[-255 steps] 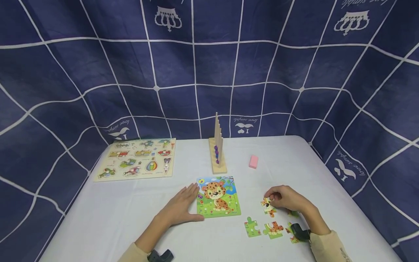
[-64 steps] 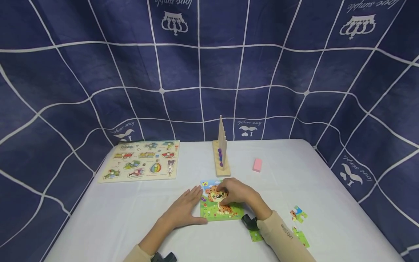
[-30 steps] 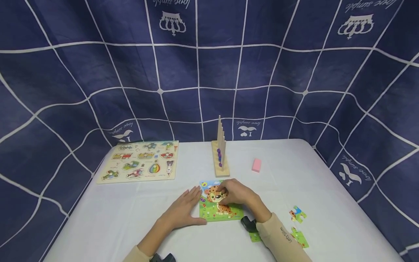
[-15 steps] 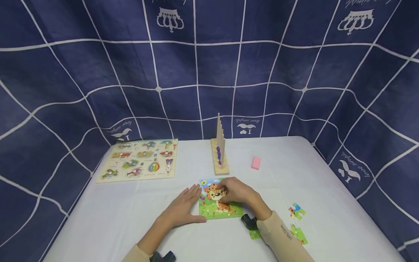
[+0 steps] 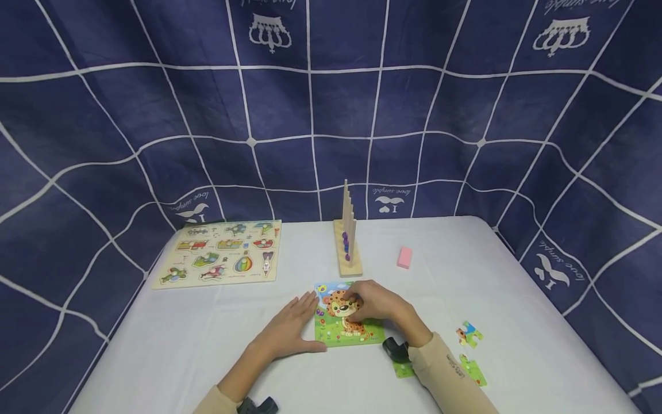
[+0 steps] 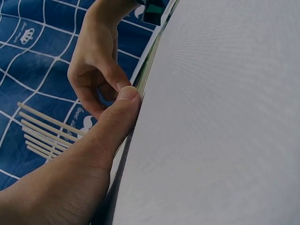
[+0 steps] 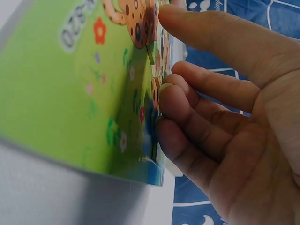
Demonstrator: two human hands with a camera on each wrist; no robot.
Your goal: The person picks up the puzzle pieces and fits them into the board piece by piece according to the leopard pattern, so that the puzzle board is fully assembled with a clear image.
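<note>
A square leopard puzzle board [image 5: 331, 336] lies on the white table in the head view. Beside its left edge my left hand [image 5: 288, 329] rests flat, fingers straight and thumb spread at the near corner. My right hand [image 5: 376, 302] is over the board's right half, thumb and fingers curled toward the picture. In the right wrist view, thumb and fingertips pinch the sides of a spotted leopard jigsaw piece [image 7: 154, 89] lying just proud of the board. The fingers hide much of this piece. In the left wrist view, the left thumb [image 6: 124, 108] lies at the board's edge.
Loose jigsaw pieces lie to the right: one blue and brown [image 5: 469, 334], one green [image 5: 473, 371], and another green piece [image 5: 403, 370] partly under the right wrist's camera. Behind stand a wooden peg stand [image 5: 349, 267] and a pink block [image 5: 405, 257]. A vehicle puzzle board [image 5: 219, 276] lies back left.
Since the oldest frame, my right hand has carried a leopard piece from the loose pieces leftward onto the board. During the last two seconds both hands have barely moved.
</note>
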